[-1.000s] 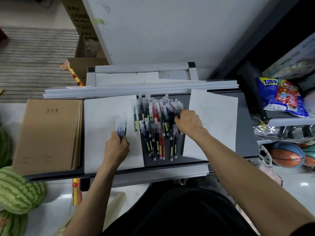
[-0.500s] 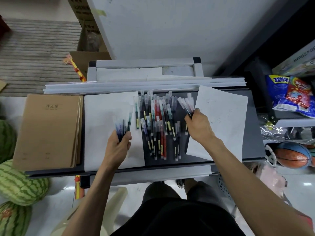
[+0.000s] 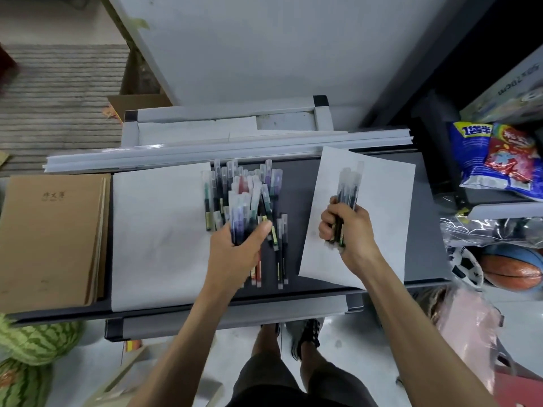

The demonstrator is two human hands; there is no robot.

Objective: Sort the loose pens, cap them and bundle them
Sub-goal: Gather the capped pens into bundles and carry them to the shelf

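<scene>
A pile of loose capped pens [image 3: 245,186] in black, red, green and purple lies on the dark table [image 3: 299,183] between two white paper sheets. My left hand [image 3: 235,251] grips a small bunch of purple pens [image 3: 239,214], held over the near part of the pile. My right hand [image 3: 346,230] grips a bunch of black pens [image 3: 348,186], held upright above the right paper sheet [image 3: 382,201]. The left paper sheet [image 3: 158,230] lies bare beside the pile.
A stack of brown notebooks [image 3: 53,236] sits at the table's left end. Long white strips [image 3: 205,151] run along the far edge. Snack bags [image 3: 499,160] and balls [image 3: 511,271] crowd the right; watermelons [image 3: 32,342] lie on the floor at the left.
My left hand moved right with its purple pens, from the left sheet to over the pile. My right hand lifted a bunch of black pens off the pile and carried it over the right sheet.
</scene>
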